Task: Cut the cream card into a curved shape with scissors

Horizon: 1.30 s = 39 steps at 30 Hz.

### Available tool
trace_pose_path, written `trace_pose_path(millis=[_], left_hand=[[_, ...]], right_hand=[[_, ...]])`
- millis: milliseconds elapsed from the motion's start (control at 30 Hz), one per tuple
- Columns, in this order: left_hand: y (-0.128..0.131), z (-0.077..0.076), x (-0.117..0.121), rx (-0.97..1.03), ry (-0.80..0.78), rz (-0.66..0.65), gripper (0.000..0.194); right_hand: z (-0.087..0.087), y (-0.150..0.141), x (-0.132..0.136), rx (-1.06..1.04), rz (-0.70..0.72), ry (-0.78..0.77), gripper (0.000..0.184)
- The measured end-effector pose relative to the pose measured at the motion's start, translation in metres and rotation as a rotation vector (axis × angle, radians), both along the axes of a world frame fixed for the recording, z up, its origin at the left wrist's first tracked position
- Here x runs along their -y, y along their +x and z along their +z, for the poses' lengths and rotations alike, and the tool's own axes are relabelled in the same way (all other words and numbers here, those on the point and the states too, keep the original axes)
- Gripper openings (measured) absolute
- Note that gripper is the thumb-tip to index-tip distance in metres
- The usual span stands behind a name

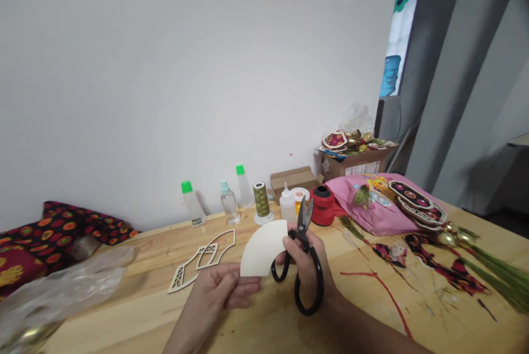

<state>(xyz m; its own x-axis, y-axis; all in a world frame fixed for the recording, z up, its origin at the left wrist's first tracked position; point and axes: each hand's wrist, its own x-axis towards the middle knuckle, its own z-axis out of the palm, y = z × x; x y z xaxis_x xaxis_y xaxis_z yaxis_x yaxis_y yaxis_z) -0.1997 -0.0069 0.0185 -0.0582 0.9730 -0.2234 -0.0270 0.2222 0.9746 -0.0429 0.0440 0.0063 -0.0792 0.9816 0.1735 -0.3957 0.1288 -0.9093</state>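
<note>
A cream fan-shaped card (264, 246) is held up over the table between both hands. My left hand (225, 285) pinches its lower left corner between thumb and fingers. My right hand (308, 263) grips black-handled scissors (303, 227), blades pointing up and slightly parted, and its thumb also touches the card's right edge. Left of the card, thin wooden cut-out frames (215, 255) lie on the table, partly overlapping one another; my left hand covers part of them.
Along the wall stand green-capped bottles (192, 205), a clear bottle (230, 205), an olive thread spool (261, 202) and a red spool (322, 208). A pink bag (384, 210), tassels (491, 266) and fabric scraps lie right. Plastic wrap (78, 282) and patterned cloth (74, 224) lie left.
</note>
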Motion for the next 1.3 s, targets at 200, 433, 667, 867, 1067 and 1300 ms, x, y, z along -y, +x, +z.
trace_pose_path(millis=[200, 433, 667, 867, 1067, 1300], left_hand=[[0.002, 0.004, 0.001, -0.020, -0.022, -0.071, 0.029], [0.002, 0.001, -0.003, -0.012, -0.002, 0.046, 0.032], [-0.008, 0.007, -0.007, 0.026, 0.095, 0.337, 0.029], [0.003, 0.009, -0.003, -0.076, 0.315, 0.288, 0.047], [0.009, 0.004, -0.003, -0.412, 0.357, 0.199, 0.019], [-0.006, 0.000, -0.006, -0.007, 0.258, 0.650, 0.038]], right_hand=[[-0.004, -0.001, -0.005, -0.051, -0.020, -0.048, 0.022], [0.000, 0.000, -0.001, -0.015, -0.011, 0.001, 0.026], [0.005, -0.001, 0.005, 0.032, 0.083, -0.002, 0.031], [0.003, -0.006, 0.015, 0.180, 0.265, 0.084, 0.020], [-0.007, -0.008, 0.021, 0.266, 0.428, 0.215, 0.018], [0.002, -0.007, 0.021, 0.199, 0.393, 0.065, 0.023]])
